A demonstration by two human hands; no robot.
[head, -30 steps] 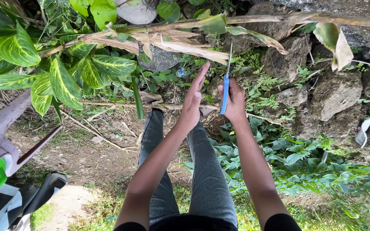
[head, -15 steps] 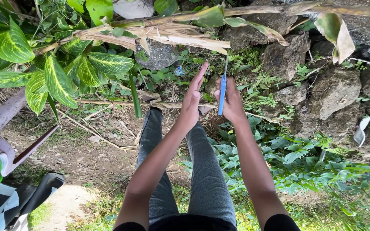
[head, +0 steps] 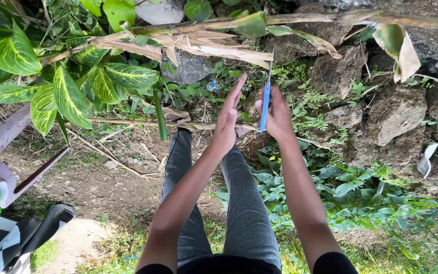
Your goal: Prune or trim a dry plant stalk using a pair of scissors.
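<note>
Dried leaf (head: 219,50) above scissors (head: 265,104); rocks (head: 381,109) right, striped leaves (head: 72,96) left.

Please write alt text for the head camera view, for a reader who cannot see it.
The right hand holds blue-handled scissors pointed up at a dry, brown drooping plant stalk, while the open left hand is raised beside them. Below are grey-trousered legs, with yellow-veined green leaves on the left and mossy rocks on the right.
</note>
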